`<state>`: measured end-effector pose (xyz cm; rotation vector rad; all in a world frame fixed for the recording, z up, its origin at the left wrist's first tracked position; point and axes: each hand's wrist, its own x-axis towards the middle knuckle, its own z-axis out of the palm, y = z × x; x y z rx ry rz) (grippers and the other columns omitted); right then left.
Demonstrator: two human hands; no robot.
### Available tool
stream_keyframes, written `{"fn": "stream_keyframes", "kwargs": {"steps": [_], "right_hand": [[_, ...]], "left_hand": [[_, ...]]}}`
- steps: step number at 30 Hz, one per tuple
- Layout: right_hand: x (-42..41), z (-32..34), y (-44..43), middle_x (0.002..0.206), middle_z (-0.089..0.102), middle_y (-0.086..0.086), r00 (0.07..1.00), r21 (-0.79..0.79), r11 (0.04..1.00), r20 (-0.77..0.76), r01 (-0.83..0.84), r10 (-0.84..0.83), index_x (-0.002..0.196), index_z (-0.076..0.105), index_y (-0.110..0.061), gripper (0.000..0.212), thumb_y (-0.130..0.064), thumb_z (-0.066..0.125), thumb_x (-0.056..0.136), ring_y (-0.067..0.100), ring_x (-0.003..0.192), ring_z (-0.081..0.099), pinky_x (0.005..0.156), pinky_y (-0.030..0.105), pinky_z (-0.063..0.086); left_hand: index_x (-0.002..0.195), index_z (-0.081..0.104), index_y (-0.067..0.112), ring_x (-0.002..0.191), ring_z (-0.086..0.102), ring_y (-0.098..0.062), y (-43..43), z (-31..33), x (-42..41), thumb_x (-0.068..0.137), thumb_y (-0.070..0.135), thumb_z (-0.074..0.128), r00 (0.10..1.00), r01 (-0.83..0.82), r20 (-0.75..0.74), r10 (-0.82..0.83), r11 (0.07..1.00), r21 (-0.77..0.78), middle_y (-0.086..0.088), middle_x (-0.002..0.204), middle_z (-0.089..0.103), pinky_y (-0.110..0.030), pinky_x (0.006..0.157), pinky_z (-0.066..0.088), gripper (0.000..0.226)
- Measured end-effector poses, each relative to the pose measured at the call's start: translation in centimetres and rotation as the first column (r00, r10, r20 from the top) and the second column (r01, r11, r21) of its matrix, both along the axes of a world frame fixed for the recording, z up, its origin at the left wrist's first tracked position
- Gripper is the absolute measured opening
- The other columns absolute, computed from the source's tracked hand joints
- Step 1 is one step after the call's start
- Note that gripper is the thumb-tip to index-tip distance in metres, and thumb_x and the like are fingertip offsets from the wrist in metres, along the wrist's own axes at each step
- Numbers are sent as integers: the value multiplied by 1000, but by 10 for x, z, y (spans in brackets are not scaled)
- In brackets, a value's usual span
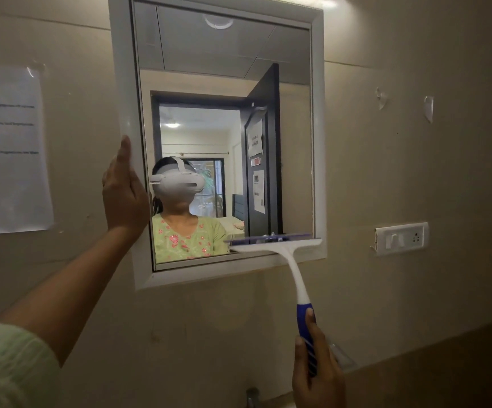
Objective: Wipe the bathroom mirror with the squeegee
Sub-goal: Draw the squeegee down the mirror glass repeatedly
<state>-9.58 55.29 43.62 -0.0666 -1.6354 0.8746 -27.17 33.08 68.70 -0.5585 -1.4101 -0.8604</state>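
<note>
A wall mirror (291, 142) in a white frame (318, 113) hangs ahead of me. The squeegee (293, 269) has a white head and neck and a blue grip; its purple blade lies flat against the glass at the mirror's bottom right corner, just above the lower frame. My right hand (317, 369) grips the blue handle from below, thumb along its front. My left hand (125, 192) rests flat against the frame's left edge, fingers pointing up, holding nothing. The glass reflects a person wearing a white headset and a green top.
A printed paper sheet (7, 148) is taped to the beige wall on the left. A white switch and socket plate (402, 238) sits right of the mirror. Torn tape bits (428, 108) cling above it. A metal tap top (252, 396) shows below.
</note>
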Motion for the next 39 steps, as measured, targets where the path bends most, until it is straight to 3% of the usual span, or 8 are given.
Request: {"fn": "stream_keyframes", "kwargs": {"steps": [3,7,9,12,16,28,37,39], "right_hand": [[3,13,-5,81,60,-10,998,-44,998,-48,-41,39,134,43,-29,49,-53,38,91,0,66,57,54,4,44],[-2,19,-3,87,64,7,997,-78,995,-34,-69,66,135,38,-28,51,-25,50,85,13,62,58,57,7,47],[-2,19,0,86,65,10,998,-89,995,-30,-54,52,134,40,-28,51,-21,51,84,13,58,56,53,6,45],[-4,19,0,92,65,13,997,-106,992,-13,-73,72,133,38,-31,50,-25,48,84,18,61,57,54,11,48],[-7,28,-3,94,63,6,993,-131,985,-40,-116,111,130,37,-38,48,-30,46,84,11,60,57,53,12,48],[-5,46,-9,82,59,-20,988,-176,978,-121,-115,95,125,40,-45,47,-22,49,86,11,59,55,47,11,45],[7,52,-12,105,57,-15,984,-221,963,-119,-158,134,123,40,-47,45,-25,48,84,14,63,57,56,24,52],[12,53,-11,109,55,-16,979,-224,957,-127,-183,157,121,41,-47,45,-21,50,85,9,69,59,59,16,51]], "left_hand": [[143,28,12,126,44,-22,-1,0,-1,96,4,30,1000,-8,2,8,1000,-7,3,142,36,-1,101,18,48],[143,28,11,127,43,-22,0,0,2,97,4,30,1000,-1,15,1,1000,-2,-6,145,40,-7,103,20,47],[143,28,11,127,43,-22,0,-1,2,97,4,30,1000,-7,1,7,1000,-4,-6,145,39,-16,106,24,47],[143,28,12,127,43,-21,-1,-1,0,97,3,30,1000,-4,1,4,1000,-6,-3,145,39,-10,104,21,47],[143,28,11,128,42,-20,-1,-1,0,97,4,30,1000,2,-4,-2,1000,-5,7,142,34,-13,106,23,47],[143,28,11,129,42,-29,-2,-2,-1,97,2,31,1000,8,9,-8,1000,-7,-9,144,41,-27,106,27,47],[143,27,13,131,41,-28,-1,-2,-3,97,4,30,1000,24,10,-24,1000,6,-9,144,41,-33,108,29,47],[143,27,14,130,41,-28,-2,-2,-5,97,5,30,1000,25,4,-25,1000,10,-9,143,42,-33,108,29,47]]}}
